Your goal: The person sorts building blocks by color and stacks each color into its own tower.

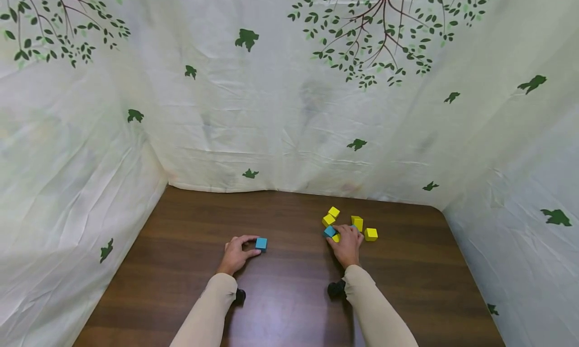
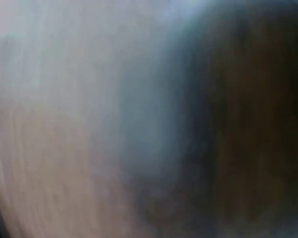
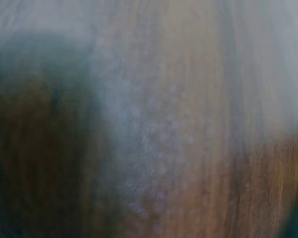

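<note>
My left hand point(image 1: 234, 254) holds a blue cube point(image 1: 261, 244) between thumb and index finger, left of the table's middle. Farther right, my right hand point(image 1: 347, 244) reaches into a group of small cubes. Another blue cube point(image 1: 329, 231) lies at its thumb and index fingertips, and a yellow cube point(image 1: 336, 238) shows in the gap between them; whether either is gripped cannot be made out. Behind the fingers a sliver of blue is mostly hidden. Around this hand are yellow cubes: one at the back point(image 1: 333, 212), others beside it. Both wrist views are too blurred to show the cubes clearly.
The dark brown wooden table point(image 1: 294, 281) has a rounded far right corner. A pale cloth point(image 1: 280, 111) printed with leaves and birds hangs behind it and at both sides. Dark round objects point(image 1: 336, 290) sit at the inner side of both wrists.
</note>
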A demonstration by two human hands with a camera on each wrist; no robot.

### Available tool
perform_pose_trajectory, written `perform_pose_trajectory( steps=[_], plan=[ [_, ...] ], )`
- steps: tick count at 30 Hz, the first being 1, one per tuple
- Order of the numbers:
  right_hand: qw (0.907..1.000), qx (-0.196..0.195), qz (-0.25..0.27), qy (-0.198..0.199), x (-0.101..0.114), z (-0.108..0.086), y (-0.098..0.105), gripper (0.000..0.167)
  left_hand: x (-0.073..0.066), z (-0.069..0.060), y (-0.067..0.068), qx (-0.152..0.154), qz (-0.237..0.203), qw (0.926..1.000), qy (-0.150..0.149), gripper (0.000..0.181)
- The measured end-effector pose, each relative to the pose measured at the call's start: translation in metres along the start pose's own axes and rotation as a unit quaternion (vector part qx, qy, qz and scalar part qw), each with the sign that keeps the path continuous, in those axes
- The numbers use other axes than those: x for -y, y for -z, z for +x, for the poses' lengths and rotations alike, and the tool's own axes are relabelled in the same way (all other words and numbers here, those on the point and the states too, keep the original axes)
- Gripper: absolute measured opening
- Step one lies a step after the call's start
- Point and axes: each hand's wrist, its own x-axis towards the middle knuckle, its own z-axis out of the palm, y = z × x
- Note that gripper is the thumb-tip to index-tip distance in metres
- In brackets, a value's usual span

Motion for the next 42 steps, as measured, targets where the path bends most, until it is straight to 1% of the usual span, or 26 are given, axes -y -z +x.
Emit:
perform_pose_trajectory(
  steps=[12, 15, 21, 23, 25, 28, 30, 34, 37, 42],
  plan=[
    [0.9998, 0.008, 0.015, -0.004, 0.004, 0.001, 0.004, 0.037, 0.001, 0.000, -0.001, 0.003, 0.000, 1.0000, 0.008, 0.037],
    [0.9992, 0.015, 0.037, 0.000, 0.011, 0.002, 0.006, 0.037, 0.001, 0.001, 0.000, 0.004, 0.002, 0.9999, 0.009, 0.037],
    [0.9940, 0.026, 0.105, 0.017, 0.035, -0.001, 0.005, 0.040, -0.002, 0.002, 0.002, 0.011, 0.004, 0.9998, 0.014, 0.037],
    [0.9910, 0.030, 0.127, 0.027, 0.042, -0.003, 0.002, 0.040, -0.003, 0.002, 0.003, 0.011, 0.005, 0.9998, 0.015, 0.036],
    [0.9861, 0.043, 0.158, 0.027, 0.050, -0.006, -0.001, 0.042, -0.003, 0.002, 0.003, 0.010, 0.004, 0.9998, 0.015, 0.036],
    [0.9795, 0.065, 0.189, 0.025, 0.058, -0.010, -0.008, 0.042, -0.004, 0.003, 0.003, 0.009, 0.003, 0.9998, 0.015, 0.037],
    [0.9760, 0.077, 0.202, 0.025, 0.064, -0.012, -0.014, 0.042, -0.003, 0.003, 0.002, 0.008, 0.002, 0.9999, 0.014, 0.037],
    [0.9737, 0.081, 0.210, 0.037, 0.072, -0.016, -0.028, 0.040, -0.002, 0.006, 0.001, 0.009, 0.001, 0.9998, 0.016, 0.036],
    [0.9712, 0.085, 0.221, 0.031, 0.078, -0.019, -0.037, 0.040, -0.001, 0.007, 0.000, 0.007, 0.000, 0.9999, 0.015, 0.036],
    [0.9647, 0.098, 0.244, 0.000, 0.088, -0.026, -0.051, 0.037, 0.001, 0.009, -0.002, 0.004, 0.002, 0.9999, 0.010, 0.036]
  ],
)
